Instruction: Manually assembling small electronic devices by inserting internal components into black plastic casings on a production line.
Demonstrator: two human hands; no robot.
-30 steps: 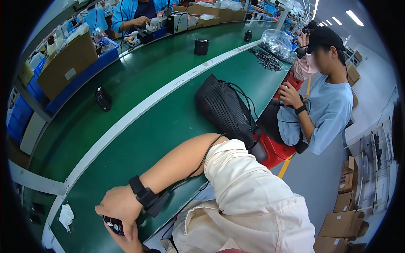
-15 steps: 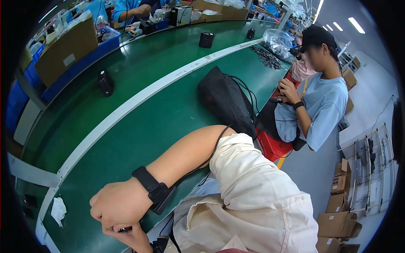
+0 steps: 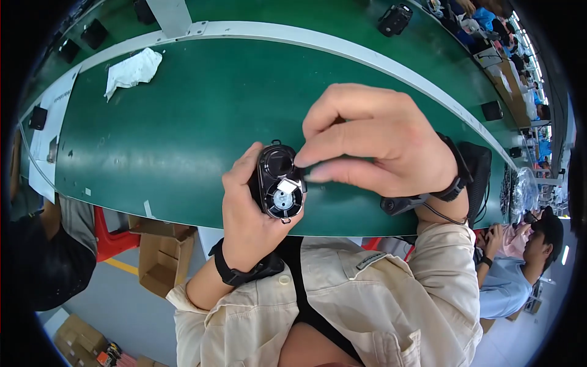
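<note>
My left hand [image 3: 239, 199] was wrapped around a black oval device [image 3: 264, 183], holding it above the green table [image 3: 183, 134] in front of my chest, its face up, with 1 pale round disc and 1 small white patch showing. My right hand [image 3: 382, 144] came over from the right, thumb and index finger narrowed close together at the device's upper right edge; blur there meant I couldn't tell whether they pinched anything. Both wrists wore black bands. Up and to the left lay a crumpled white sheet [image 3: 133, 70]; at the table's left end, a flat white sheet [image 3: 50, 137] bore faint print along its edge, too small to read. A black bag [image 3: 480, 162] sat beyond my right wrist. Past the white rail [image 3: 342, 50] stood more black devices [image 3: 394, 19]. On my right was 1 person in a light blue shirt [image 3: 507, 290].
</note>
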